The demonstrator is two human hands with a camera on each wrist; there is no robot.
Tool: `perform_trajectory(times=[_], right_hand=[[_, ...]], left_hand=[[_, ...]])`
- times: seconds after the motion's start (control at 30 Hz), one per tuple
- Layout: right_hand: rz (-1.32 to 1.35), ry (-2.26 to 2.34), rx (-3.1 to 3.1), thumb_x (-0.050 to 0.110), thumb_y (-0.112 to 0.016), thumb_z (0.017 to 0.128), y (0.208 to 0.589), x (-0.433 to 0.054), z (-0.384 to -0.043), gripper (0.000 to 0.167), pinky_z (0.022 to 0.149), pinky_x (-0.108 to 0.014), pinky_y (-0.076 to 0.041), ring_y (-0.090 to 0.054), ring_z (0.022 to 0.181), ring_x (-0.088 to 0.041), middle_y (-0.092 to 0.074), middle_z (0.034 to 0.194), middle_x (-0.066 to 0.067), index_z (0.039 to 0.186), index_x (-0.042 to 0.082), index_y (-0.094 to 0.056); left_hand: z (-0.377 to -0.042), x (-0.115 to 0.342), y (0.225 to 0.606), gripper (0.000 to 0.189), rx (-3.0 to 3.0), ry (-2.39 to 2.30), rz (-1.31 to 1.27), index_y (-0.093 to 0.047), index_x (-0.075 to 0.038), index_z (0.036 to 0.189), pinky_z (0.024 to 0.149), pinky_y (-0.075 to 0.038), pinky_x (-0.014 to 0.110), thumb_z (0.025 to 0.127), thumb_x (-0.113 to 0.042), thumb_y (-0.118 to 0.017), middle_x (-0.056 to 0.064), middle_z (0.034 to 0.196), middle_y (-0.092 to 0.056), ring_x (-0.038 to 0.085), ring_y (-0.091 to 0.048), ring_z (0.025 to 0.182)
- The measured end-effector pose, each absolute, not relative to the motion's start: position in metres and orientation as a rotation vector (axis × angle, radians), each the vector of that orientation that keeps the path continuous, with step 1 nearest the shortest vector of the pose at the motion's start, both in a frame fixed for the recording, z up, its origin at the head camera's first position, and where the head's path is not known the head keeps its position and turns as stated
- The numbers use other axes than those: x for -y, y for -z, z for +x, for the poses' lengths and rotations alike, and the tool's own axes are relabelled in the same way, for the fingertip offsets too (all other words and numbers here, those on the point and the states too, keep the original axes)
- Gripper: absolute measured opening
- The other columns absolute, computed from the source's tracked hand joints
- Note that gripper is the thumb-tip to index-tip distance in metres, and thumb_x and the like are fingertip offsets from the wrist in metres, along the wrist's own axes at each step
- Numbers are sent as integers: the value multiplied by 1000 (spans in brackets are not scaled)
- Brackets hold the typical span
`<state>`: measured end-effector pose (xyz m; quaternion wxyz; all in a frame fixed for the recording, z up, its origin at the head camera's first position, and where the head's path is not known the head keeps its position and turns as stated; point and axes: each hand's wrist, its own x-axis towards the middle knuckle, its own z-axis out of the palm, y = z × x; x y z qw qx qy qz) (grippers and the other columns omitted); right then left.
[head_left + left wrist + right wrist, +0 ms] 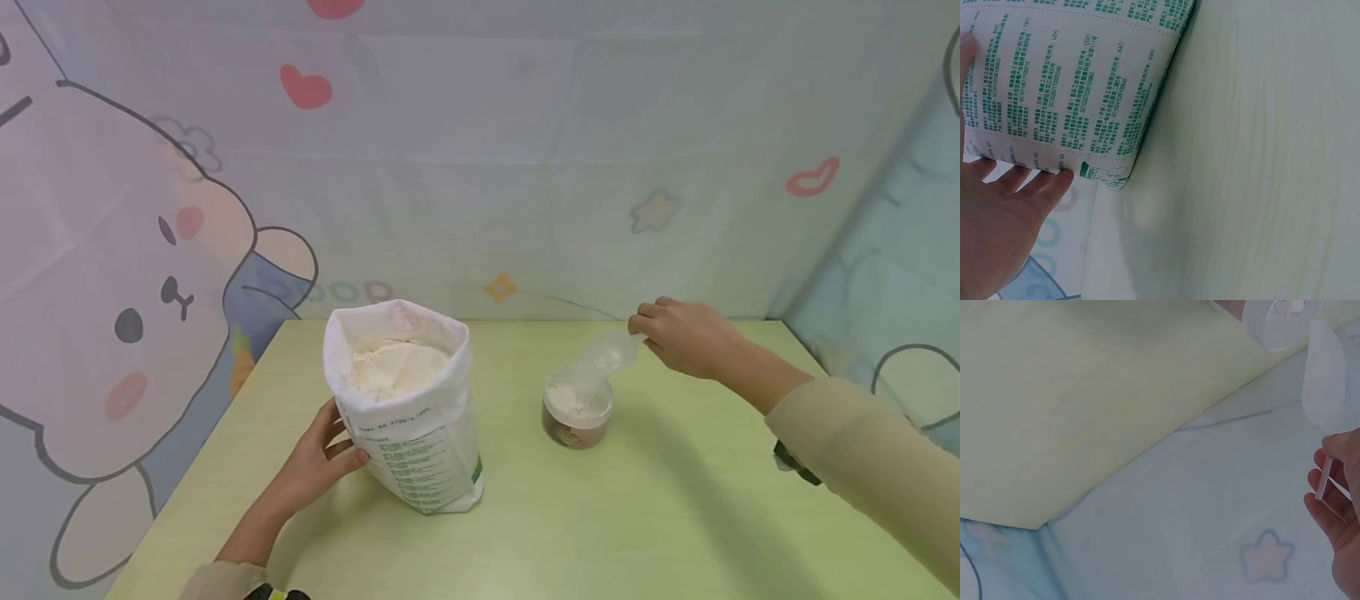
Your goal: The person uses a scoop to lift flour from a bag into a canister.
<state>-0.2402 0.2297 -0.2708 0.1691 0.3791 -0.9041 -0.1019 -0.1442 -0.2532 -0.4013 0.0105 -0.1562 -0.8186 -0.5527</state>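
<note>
A white bag of flour (420,450) stands open at the top, with pale flour (397,367) showing near its rim. My left hand (318,462) holds its left side, the thumb on the printed front and the other fingers round the edge. In the left wrist view, the fingertips of the left hand (1007,209) meet the bag's edge beside green print. My right hand (686,337) grips the thin handle of a translucent plastic scoop (607,354). The scoop tilts down, its tip at the mouth of a clear round jar (576,433) with white powder inside.
The bag and jar stand apart on a pale yellow-green table (517,533). Behind the table's far edge hangs a printed cloth (480,183) with a cartoon animal at the left. Another cloth (900,275) hangs along the right side.
</note>
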Motion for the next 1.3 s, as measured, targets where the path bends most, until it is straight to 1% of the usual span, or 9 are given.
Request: perform_trajectory(times=[0.1, 0.33, 0.57, 0.63, 0.73, 0.8, 0.9, 1.07, 1.3], right_hand=[[992, 158, 2649, 3, -68, 79, 279, -232, -237, 18, 56, -33, -51, -58, 82, -23, -62, 88, -3, 95, 9, -65], [918, -58, 2662, 3, -70, 77, 301, -235, -231, 18, 57, -31, -50, -57, 78, -25, -64, 88, -4, 94, 7, -66], [834, -239, 2693, 4, -67, 79, 319, -240, -227, 15, 61, -36, -51, -60, 78, -26, -67, 87, -5, 94, 6, -67], [794, -285, 2714, 5, -66, 80, 324, -241, -226, 14, 62, -37, -51, -61, 79, -26, -67, 88, -6, 94, 5, -66], [715, -349, 2755, 6, -63, 82, 330, -243, -225, 15, 63, -39, -52, -62, 79, -26, -67, 90, -8, 97, 5, -66], [657, -391, 2777, 8, -61, 84, 334, -244, -224, 16, 64, -40, -52, -62, 80, -26, -66, 92, -9, 98, 4, -65], [586, -425, 2790, 9, -60, 84, 338, -245, -222, 16, 64, -42, -52, -62, 80, -27, -65, 91, -11, 98, 2, -64], [504, -448, 2791, 10, -61, 84, 345, -249, -222, 16, 64, -43, -52, -61, 76, -27, -63, 87, -12, 96, 0, -63], [408, -468, 2814, 10, -65, 82, 359, -256, -222, 15, 56, -38, -49, -57, 69, -23, -61, 82, -11, 92, 0, -62]], left_hand=[[-143, 253, 402, 85, 2563, 1726, -478, -10, -14, 148, 100, -36, 53, 85, -13, -66, 14, 147, -22, 39, -27, 132], [-139, 255, 403, 84, 2576, 1729, -454, -10, -15, 148, 100, -38, 50, 85, -14, -66, 16, 147, -22, 40, -28, 130], [-138, 256, 401, 84, 2581, 1715, -458, -11, -14, 147, 100, -40, 46, 85, -14, -66, 18, 147, -22, 42, -28, 130], [-138, 256, 401, 83, 2580, 1708, -465, -11, -14, 147, 99, -42, 41, 85, -13, -66, 18, 147, -23, 41, -28, 130], [-139, 256, 400, 83, 2575, 1708, -476, -11, -14, 147, 97, -44, 29, 85, -11, -66, 18, 146, -24, 41, -29, 130], [-139, 255, 400, 83, 2572, 1711, -478, -12, -14, 147, 95, -44, 21, 85, -12, -66, 18, 146, -24, 41, -29, 130], [-140, 255, 399, 83, 2570, 1718, -484, -11, -15, 147, 93, -43, 15, 85, -12, -66, 18, 146, -24, 41, -29, 130], [-142, 254, 399, 83, 2564, 1725, -495, -11, -15, 148, 93, -43, 15, 85, -11, -66, 17, 145, -25, 40, -30, 129], [-145, 254, 400, 83, 2563, 1725, -499, -12, -14, 147, 93, -43, 15, 85, -12, -67, 17, 146, -24, 40, -29, 130]])
